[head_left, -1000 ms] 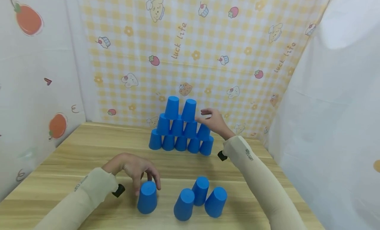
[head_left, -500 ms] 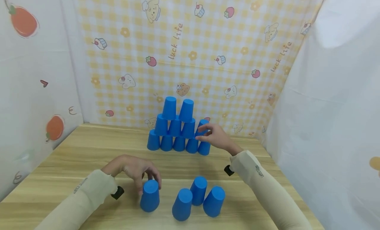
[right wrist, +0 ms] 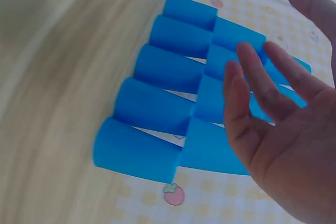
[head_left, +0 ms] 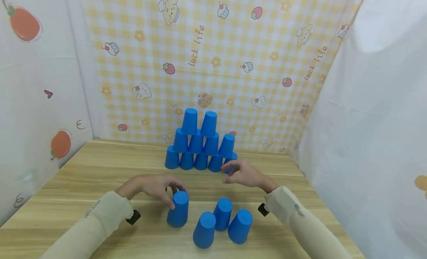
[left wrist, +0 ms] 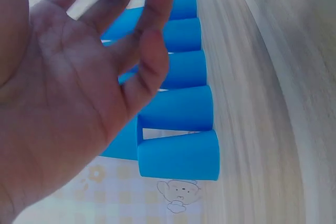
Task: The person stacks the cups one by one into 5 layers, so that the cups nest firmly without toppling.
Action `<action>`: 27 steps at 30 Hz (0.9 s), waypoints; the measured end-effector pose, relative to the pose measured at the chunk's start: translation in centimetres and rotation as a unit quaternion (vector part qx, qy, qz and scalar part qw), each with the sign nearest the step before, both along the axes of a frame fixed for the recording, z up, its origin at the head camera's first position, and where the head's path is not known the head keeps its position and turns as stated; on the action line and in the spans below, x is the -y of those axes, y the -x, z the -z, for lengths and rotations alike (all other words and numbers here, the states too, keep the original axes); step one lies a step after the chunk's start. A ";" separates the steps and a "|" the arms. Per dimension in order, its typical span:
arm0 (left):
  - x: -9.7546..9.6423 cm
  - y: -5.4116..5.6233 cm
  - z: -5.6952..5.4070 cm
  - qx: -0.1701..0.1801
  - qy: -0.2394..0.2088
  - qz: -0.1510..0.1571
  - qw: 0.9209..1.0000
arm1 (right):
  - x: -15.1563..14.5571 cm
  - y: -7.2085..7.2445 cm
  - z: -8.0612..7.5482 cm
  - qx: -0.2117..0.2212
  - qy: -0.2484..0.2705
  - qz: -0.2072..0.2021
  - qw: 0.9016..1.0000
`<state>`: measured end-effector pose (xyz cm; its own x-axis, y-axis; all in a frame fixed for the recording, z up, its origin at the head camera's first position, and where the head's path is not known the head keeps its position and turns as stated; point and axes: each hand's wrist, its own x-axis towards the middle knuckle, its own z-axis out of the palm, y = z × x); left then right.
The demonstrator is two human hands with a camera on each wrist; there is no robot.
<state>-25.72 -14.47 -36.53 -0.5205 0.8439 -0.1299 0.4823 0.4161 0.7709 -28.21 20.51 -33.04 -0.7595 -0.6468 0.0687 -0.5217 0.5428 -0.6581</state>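
In the head view my left hand (head_left: pixel 158 186) grips an upside-down blue cup (head_left: pixel 178 210) near its top, thumb on the near side and fingers behind. In the left wrist view the palm (left wrist: pixel 68 82) faces the camera and hides part of the cup rows. My right hand (head_left: pixel 245 173), fingers loosely bent and holding nothing, hovers in front of the right end of a cup pyramid (head_left: pixel 196 142). It partly covers the bottom-right cup (head_left: pixel 233 158). Two cups form the pyramid's top row, with several in each row below.
Three loose upside-down blue cups, a left one (head_left: pixel 204 230), a rear one (head_left: pixel 222 214) and a right one (head_left: pixel 240 226), stand on the wooden table (head_left: pixel 110 155) near the front. A checked cloth (head_left: pixel 143 58) hangs behind the pyramid; white sheets flank both sides.
My right hand has drawn back and down from the pyramid's second row, uncovering its right cup. My left hand has moved its cup rightward and away from the table's front.
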 end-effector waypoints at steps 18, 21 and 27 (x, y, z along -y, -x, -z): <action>-1.9 0.2 0.5 -0.068 -0.039 -0.130 0.988 | -1.6 -1.6 2.8 0.083 -0.027 -0.106 0.991; -2.5 0.4 0.5 -0.084 -0.064 -0.168 0.980 | -1.7 -1.5 3.1 0.093 -0.025 -0.118 0.988; -3.9 0.7 0.3 -0.109 -0.097 -0.266 0.953 | -1.8 -1.2 3.2 0.113 -0.018 -0.159 0.981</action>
